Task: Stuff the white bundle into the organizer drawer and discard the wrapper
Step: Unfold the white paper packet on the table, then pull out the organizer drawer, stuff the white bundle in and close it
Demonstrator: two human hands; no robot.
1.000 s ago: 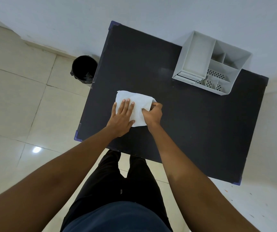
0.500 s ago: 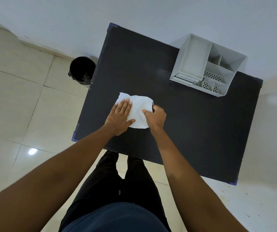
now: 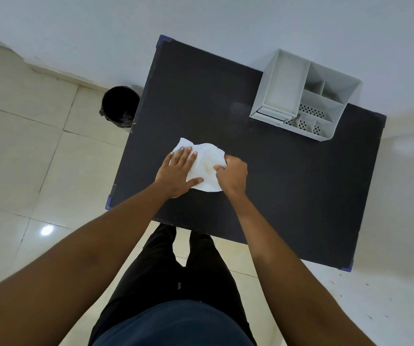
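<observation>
A crumpled white bundle [image 3: 207, 166] lies on the black table [image 3: 288, 186], near its front left part. My left hand [image 3: 177, 172] rests flat on the bundle's left side, fingers spread. My right hand [image 3: 233, 174] pinches the bundle's right edge with curled fingers. A grey desk organizer [image 3: 303, 96] with several compartments stands at the table's far right, well beyond both hands. Its drawer front [image 3: 272, 113] faces the hands and looks slightly out.
A black bin [image 3: 119, 106] lined with a bag stands on the tiled floor just left of the table's far left side. A white wall runs behind the table. My legs stand at the table's front edge.
My right hand has curled tighter on the bundle's right edge, which has bunched up and become rounder. My left hand stays pressed flat on it.
</observation>
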